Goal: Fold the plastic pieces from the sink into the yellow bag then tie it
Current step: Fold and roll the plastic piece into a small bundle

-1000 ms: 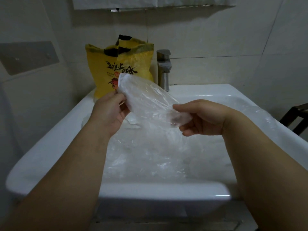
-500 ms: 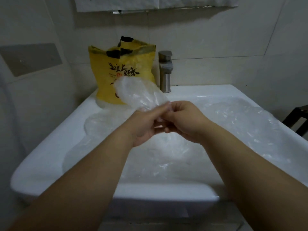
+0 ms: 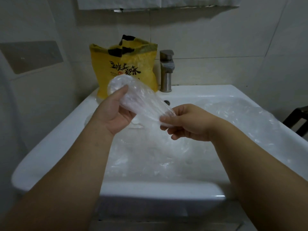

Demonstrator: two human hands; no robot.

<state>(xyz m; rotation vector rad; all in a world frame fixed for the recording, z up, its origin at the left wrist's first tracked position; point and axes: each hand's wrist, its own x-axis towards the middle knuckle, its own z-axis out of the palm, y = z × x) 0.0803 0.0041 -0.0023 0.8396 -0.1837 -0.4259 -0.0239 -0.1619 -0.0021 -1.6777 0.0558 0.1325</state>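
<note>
A clear plastic piece (image 3: 141, 99) is stretched above the white sink (image 3: 50, 147), folded into a long narrow band. My left hand (image 3: 116, 112) grips its upper left end, thumb on top. My right hand (image 3: 186, 124) pinches its lower right end. The yellow bag (image 3: 126, 67) with black print stands upright and open on the sink's back left corner, just behind the held piece. More clear plastic pieces (image 3: 166, 150) lie crumpled in the basin under my hands and over its right side.
A metal tap (image 3: 166, 70) stands right of the bag, with the overflow hole (image 3: 166, 102) below it. Tiled walls close in at the back and left. A dark chair frame (image 3: 296, 119) shows at the right edge.
My hands, which met at the middle half a second ago, have drawn apart again. The plastic piece is now stretched between them as a narrower folded band.
</note>
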